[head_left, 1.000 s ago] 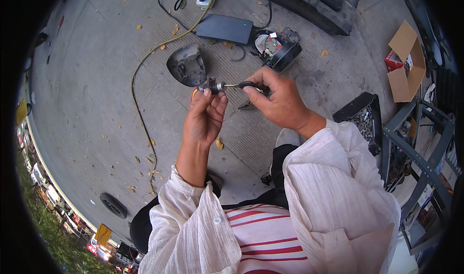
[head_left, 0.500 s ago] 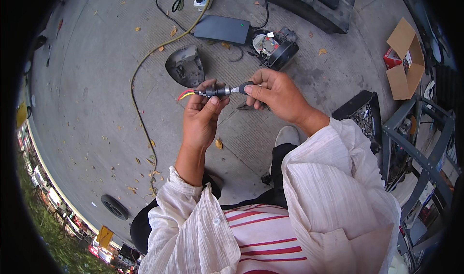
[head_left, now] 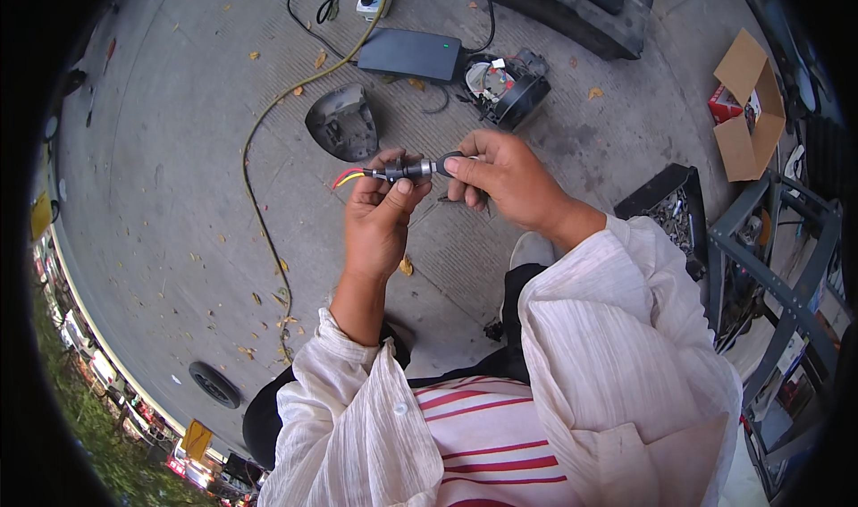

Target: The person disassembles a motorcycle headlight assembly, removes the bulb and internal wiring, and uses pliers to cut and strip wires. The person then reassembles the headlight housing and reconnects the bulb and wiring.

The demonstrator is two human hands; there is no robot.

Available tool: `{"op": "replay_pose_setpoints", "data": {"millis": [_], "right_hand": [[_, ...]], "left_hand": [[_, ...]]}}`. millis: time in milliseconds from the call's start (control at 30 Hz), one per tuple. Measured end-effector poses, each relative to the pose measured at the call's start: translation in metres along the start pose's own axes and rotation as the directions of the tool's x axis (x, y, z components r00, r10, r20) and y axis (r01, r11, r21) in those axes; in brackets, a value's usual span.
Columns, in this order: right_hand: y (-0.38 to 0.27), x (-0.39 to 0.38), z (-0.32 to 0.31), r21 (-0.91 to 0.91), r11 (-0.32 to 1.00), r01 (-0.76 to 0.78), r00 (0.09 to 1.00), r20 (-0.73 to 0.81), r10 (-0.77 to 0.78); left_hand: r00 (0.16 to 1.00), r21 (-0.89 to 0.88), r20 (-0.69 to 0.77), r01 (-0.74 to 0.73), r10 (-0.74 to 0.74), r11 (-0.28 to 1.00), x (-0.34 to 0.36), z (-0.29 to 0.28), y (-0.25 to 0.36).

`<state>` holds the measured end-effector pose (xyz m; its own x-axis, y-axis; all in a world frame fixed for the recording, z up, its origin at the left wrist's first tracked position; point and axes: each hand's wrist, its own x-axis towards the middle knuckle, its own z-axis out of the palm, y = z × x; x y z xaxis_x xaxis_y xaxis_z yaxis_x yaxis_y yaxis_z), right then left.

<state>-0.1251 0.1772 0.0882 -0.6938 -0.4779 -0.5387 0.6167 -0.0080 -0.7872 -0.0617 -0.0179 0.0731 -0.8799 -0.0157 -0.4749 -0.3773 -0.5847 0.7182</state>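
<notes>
Holding a small lock cylinder (head_left: 411, 169) and its key up right around the middle of the frame, with the 2 hands just beside each other. The left hand (head_left: 380, 208) is clamped on the cylinder's dark body, thumb on the near side and fingers curled behind. Its shiny metal end points right, and red and yellow wires (head_left: 348, 177) poke out the other end, past the fingers to the left. The right hand (head_left: 511, 172) has the black head of the key (head_left: 445, 162) pinched, thumb on top. A bit of blade shows between the key head and the metal end, lined up with it; can't tell how deep it's in.

On the ground above the hands there's a dark hollow shell (head_left: 343, 125), a black power brick (head_left: 409, 54) with a green light, and a round black housing (head_left: 518, 100) with wiring inside. An open cardboard box (head_left: 744, 67) sits upper right, a black tray (head_left: 652, 192) of metal bits below it.
</notes>
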Motion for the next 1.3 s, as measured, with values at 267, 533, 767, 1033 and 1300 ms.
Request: {"op": "replay_pose_setpoints", "data": {"millis": [267,533,767,1033,1300], "right_hand": [[0.013,0.003,0.012,-0.244,0.904,0.35,0.933,0.005,-0.36],[0.021,0.004,0.014,-0.71,0.447,0.544,0.755,0.182,-0.63],[0.021,0.002,0.018,-0.242,0.951,0.191,0.981,0.083,-0.176],[0.018,0.006,0.006,0.17,0.953,-0.249,0.928,0.324,0.184],[0.024,0.006,0.011,-0.732,0.517,0.443,0.876,0.233,-0.422]], "left_hand": [[0.996,-0.147,-0.075,0.036,-0.048,0.988,0.0,0.027,0.017],[0.942,0.061,-0.289,0.194,-0.169,0.979,0.004,0.018,0.022],[0.965,0.303,-0.256,0.015,0.066,0.953,0.003,0.017,0.011],[0.976,0.359,-0.185,-0.045,0.118,0.932,0.003,0.012,0.012],[0.947,0.289,-0.311,0.177,-0.082,0.941,0.006,0.013,0.011]]}}
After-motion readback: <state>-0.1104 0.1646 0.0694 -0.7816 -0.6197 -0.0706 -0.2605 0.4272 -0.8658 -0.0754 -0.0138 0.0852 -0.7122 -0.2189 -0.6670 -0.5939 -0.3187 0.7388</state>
